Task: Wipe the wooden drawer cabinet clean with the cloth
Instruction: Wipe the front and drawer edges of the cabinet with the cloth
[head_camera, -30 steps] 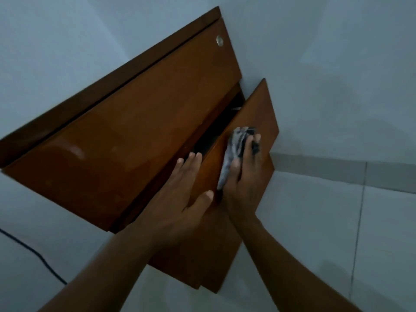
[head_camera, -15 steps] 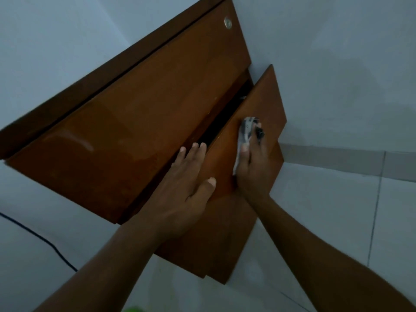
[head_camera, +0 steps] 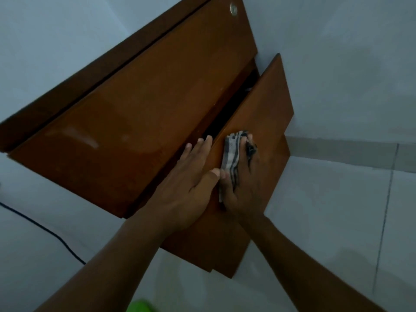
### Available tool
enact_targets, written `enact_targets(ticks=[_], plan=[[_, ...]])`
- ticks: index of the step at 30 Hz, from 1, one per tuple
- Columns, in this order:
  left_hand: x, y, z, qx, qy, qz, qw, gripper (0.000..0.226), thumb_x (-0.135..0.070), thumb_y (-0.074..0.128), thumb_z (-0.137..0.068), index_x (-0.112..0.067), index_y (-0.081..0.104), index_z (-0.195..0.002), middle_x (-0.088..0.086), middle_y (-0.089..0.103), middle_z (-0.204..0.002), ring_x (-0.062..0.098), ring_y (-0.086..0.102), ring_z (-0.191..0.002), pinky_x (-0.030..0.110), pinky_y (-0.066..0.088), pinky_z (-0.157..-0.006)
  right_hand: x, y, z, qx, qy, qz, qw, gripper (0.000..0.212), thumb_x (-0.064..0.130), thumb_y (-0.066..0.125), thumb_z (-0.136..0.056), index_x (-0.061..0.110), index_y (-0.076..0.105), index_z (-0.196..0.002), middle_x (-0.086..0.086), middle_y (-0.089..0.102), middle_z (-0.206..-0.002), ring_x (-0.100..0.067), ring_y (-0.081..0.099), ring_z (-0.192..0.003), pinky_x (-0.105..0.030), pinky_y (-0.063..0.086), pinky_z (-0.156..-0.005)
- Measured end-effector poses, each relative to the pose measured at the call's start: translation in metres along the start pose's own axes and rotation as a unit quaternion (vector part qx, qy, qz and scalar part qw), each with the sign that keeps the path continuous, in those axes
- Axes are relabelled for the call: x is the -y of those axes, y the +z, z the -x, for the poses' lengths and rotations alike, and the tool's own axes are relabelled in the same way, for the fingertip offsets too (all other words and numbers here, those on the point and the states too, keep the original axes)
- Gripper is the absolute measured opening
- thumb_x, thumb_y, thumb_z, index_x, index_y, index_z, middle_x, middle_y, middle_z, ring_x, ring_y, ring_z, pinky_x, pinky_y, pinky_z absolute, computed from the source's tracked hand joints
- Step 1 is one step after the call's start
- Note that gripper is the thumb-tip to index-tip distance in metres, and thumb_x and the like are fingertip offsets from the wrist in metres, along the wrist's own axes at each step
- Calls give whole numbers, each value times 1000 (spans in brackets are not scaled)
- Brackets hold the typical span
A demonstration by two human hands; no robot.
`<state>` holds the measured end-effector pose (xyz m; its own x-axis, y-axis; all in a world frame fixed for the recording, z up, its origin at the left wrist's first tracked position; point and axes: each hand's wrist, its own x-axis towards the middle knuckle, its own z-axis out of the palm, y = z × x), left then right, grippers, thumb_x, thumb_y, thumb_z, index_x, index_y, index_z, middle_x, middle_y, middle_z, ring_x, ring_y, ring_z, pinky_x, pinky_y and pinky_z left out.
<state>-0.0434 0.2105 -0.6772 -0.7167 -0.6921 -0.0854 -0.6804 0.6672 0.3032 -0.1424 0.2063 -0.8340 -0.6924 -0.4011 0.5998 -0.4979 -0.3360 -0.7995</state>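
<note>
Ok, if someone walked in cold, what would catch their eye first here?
The glossy wooden drawer cabinet fills the middle, tilted in view, with one drawer pulled slightly open. On that drawer's front, the right hand presses a striped cloth, while the left hand rests flat beside it at the gap.

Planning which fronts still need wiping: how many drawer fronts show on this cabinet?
3: a closed top drawer front, the pulled-out middle drawer front under the cloth, and a lower drawer front beneath. More may be out of view.
</note>
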Motion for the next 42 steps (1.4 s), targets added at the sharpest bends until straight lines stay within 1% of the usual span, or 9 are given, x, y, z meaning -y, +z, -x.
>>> enact_targets(ticks=[6,11,15,18,22,26,31,36,42], plan=[[1,0,-2,-6,-3,3,1000,69,-61,25,-89,-51,-4,-151,-30,-5,-159,-11,-12,-143,29,-2,-111,-49,-6,-61,-69,102,-1,992,53,26,40,-106,10,27,-155,-13,30,-159,-23,30,-147,-44,29,-119],[3,0,-2,-12,3,-2,1000,64,-59,26,-94,-52,-4,-151,-28,-3,-161,-8,-12,-144,33,0,-113,-67,-15,-74,-152,207,-20,966,49,29,40,-99,19,45,-147,-6,55,-139,-19,54,-124,-44,46,-103],[3,0,-2,-6,0,3,1000,58,-50,29,-102,-53,-3,-150,-28,-2,-161,-9,-11,-143,33,0,-115,-7,-13,5,-137,121,-31,983,46,24,42,-105,18,39,-151,-1,44,-151,-13,49,-133,-32,45,-107],[5,1,-2,-9,6,-12,1000,59,-50,27,-102,-51,-4,-151,-26,-3,-161,-7,-12,-145,35,-1,-117,32,8,68,-22,16,-30,999,49,21,42,-105,11,34,-152,-11,32,-159,-25,30,-148,-46,37,-115],[9,1,-1,-18,28,-40,999,64,-49,31,-101,-43,-5,-154,-23,-6,-162,-5,-13,-145,30,-1,-116,7,17,50,-29,-27,-19,999,48,14,45,-104,3,35,-149,-18,32,-157,-30,29,-148,-50,32,-117],[12,1,-3,-24,38,-52,998,75,-56,31,-92,-38,-7,-155,-24,-9,-162,-6,-14,-145,27,-2,-114,-52,11,-8,-87,110,6,990,47,16,43,-104,5,38,-150,-16,40,-153,-16,37,-140,-25,28,-117],[12,3,-3,-39,64,-98,992,80,-58,30,-90,-35,-11,-155,-20,-13,-162,-1,-16,-147,34,1,-119,-86,-4,-32,-135,284,-41,948,51,38,37,-99,27,43,-148,0,48,-148,-17,47,-133,-41,40,-112],[16,7,-1,-68,97,-161,980,80,-59,28,-93,-27,-9,-156,-13,-14,-164,0,-16,-147,32,3,-120,-14,11,63,-107,214,-60,969,48,41,38,-104,19,45,-147,-6,54,-143,-22,54,-130,-47,48,-104],[27,5,-2,-91,138,-239,957,80,-53,29,-96,-15,-5,-157,-2,-11,-165,6,-15,-149,28,5,-121,18,32,84,-69,132,-75,986,47,18,44,-104,9,39,-150,-4,36,-157,-20,32,-147,-48,37,-115]])
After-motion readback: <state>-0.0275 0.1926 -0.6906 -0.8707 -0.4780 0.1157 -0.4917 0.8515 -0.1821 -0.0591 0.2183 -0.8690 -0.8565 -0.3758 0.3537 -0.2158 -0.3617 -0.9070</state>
